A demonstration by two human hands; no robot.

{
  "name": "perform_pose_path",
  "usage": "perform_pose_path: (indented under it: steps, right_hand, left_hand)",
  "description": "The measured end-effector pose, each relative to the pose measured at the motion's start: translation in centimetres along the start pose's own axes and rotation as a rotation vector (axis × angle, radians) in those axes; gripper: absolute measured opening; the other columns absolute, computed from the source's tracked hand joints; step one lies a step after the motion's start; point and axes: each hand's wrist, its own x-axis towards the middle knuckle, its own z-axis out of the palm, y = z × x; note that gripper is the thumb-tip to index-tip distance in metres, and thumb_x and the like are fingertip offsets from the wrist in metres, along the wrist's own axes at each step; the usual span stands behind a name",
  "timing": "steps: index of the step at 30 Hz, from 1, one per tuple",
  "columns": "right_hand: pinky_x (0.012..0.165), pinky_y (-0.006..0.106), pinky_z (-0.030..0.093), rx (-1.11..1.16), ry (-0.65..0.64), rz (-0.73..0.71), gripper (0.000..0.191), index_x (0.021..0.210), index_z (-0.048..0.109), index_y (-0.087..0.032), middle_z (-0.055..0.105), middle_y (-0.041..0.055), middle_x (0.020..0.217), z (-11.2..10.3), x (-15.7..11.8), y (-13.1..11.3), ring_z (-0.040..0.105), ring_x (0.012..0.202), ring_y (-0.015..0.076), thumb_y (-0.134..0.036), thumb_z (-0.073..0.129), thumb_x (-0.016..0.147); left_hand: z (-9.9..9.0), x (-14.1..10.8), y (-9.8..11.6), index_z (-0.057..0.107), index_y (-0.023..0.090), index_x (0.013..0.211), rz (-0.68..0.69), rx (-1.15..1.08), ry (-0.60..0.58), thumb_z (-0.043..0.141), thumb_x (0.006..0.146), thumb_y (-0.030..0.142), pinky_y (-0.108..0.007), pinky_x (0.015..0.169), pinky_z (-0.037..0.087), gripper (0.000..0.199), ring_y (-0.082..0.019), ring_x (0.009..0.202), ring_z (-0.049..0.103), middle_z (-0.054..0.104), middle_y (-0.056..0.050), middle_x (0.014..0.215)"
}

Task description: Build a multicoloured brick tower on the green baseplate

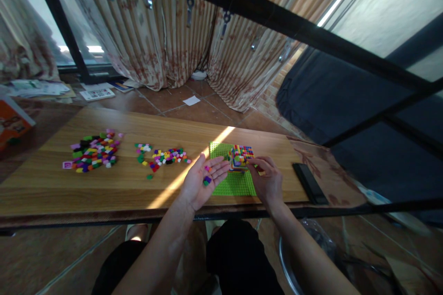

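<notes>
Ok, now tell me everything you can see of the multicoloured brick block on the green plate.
The brick block is a small, boxy build of what look like plastic toy bricks, mixing red, yellow, blue, white and green. Its near side looks layered; finer detail is too small to make out. It sits on the studded green plate, toward the far side. The right grip is at its right, with fingertips touching or very close, I can't tell which. The left grip lies palm up to its left.

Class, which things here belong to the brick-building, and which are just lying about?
Belonging:
left hand
bricks on its palm
right hand
brick block
green baseplate
left brick pile
middle brick pile

Probably just lying about:
black oblong object
white floor paper
QR-code print
</notes>
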Motion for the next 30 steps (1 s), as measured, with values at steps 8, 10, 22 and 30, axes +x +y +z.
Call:
perform_pose_path:
  steps: [8, 10, 22, 30]
  right_hand:
    - [0.073, 0.03, 0.053, -0.031, 0.032, -0.159, 0.016, 0.086, 0.073, -0.023, 0.065, 0.0049, 0.09, 0.0, -0.3, 0.9, 0.063, 0.083, 0.0158, -0.022, 0.058, 0.087]
    - [0.074, 0.031, 0.053, -0.034, 0.039, -0.18, 0.017, 0.088, 0.074, -0.024, 0.065, 0.0049, 0.09, 0.1, -0.5, 1.1, 0.062, 0.084, 0.0159, -0.021, 0.057, 0.088]
    - [0.072, 0.029, 0.054, -0.135, 0.014, -0.157, 0.022, 0.098, 0.072, -0.026, 0.061, 0.006, 0.101, -0.2, -1.5, 1.3, 0.06, 0.084, 0.015, -0.025, 0.051, 0.092]
    - [0.082, 0.032, 0.054, 0.014, -0.097, -0.19, 0.023, 0.105, 0.07, -0.025, 0.065, 0.0063, 0.101, 0.2, -1.4, -5.4, 0.063, 0.093, 0.017, -0.024, 0.051, 0.091]
  left_hand:
    - [-0.1, 0.1, 0.0, 0.066, 0.006, 0.103, -0.012, -0.015, -0.005, 0.04, 0.093, 0.049, -0.037, 0.095, 0.05, 0.052, -0.025, 0.106, 0.065, 0.068, -0.022, 0.11]
    - [-0.1, 0.0, 0.0, 0.066, 0.006, 0.102, -0.011, -0.013, -0.009, 0.04, 0.093, 0.05, -0.037, 0.096, 0.049, 0.052, -0.026, 0.106, 0.065, 0.068, -0.022, 0.11]
    - [0.0, -0.2, -0.1, 0.064, 0.006, 0.107, -0.016, -0.019, -0.007, 0.039, 0.093, 0.05, -0.037, 0.096, 0.048, 0.053, -0.025, 0.108, 0.064, 0.068, -0.021, 0.11]
    - [0.2, -0.7, 0.0, 0.064, 0.006, 0.107, -0.026, -0.079, -0.094, 0.039, 0.092, 0.053, -0.032, 0.088, 0.051, 0.056, -0.021, 0.095, 0.067, 0.069, -0.019, 0.105]
